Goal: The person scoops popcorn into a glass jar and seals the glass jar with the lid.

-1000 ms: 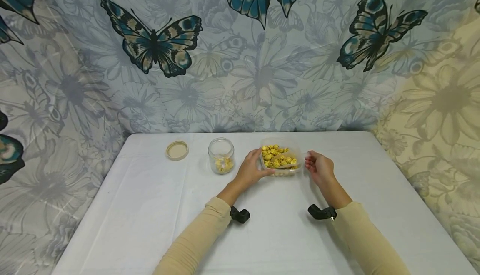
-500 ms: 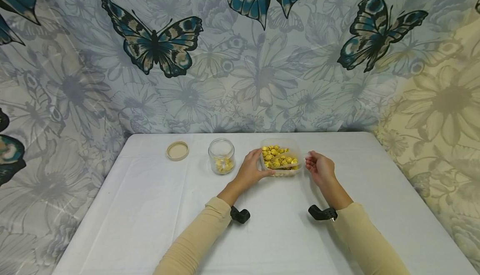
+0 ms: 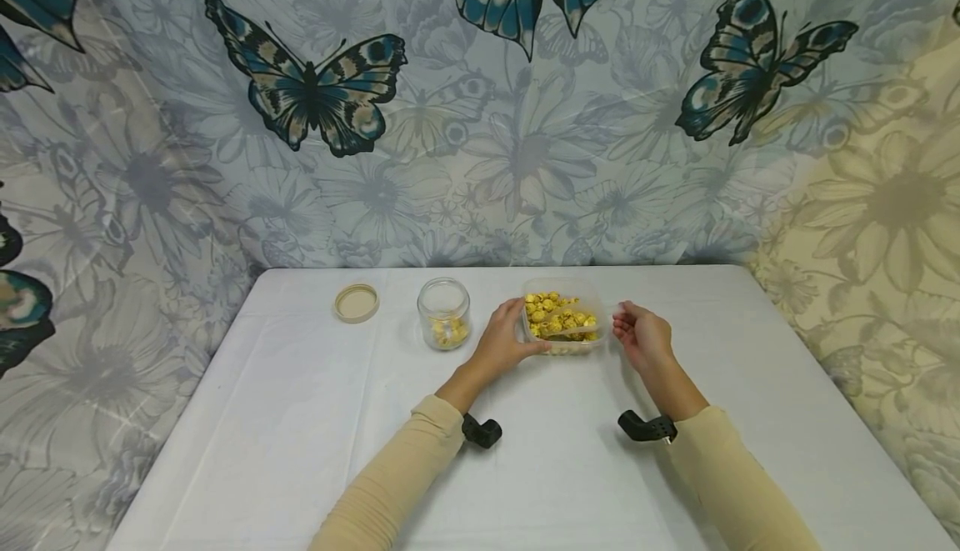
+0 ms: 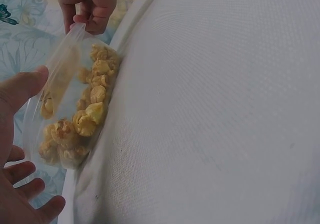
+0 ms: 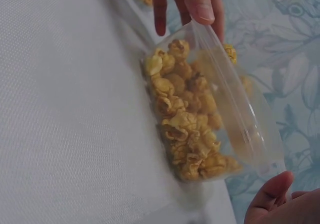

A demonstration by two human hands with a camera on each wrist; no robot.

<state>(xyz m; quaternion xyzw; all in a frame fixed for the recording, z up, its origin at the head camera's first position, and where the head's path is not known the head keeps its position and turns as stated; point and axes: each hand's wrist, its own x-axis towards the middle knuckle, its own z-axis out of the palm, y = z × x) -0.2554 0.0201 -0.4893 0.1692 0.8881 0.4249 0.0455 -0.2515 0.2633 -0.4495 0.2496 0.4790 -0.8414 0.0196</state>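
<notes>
A clear plastic container (image 3: 567,348) of yellow caramel popcorn (image 3: 551,305) sits on the table. My left hand (image 3: 501,337) grips its left end, thumb at the front rim (image 4: 31,88) and fingers spread round the side. At the right end, my right hand (image 3: 642,337) pinches the whitish handle (image 5: 272,168) of a pale scoop between thumb and fingertips. The scoop's bowl (image 3: 573,332) lies among the popcorn inside the container, dimly visible through the wall in both wrist views. Left of the container stands an open glass jar (image 3: 442,305) with some popcorn at its bottom.
A round gold-rimmed lid (image 3: 356,303) lies to the left of the jar. White cloth covers the table (image 3: 300,443), whose back edge meets a butterfly-patterned backdrop (image 3: 480,142). Black wrist cameras sit on both wrists.
The scoop's bowl has shifted very slightly within the popcorn. Both hands keep their places at the container.
</notes>
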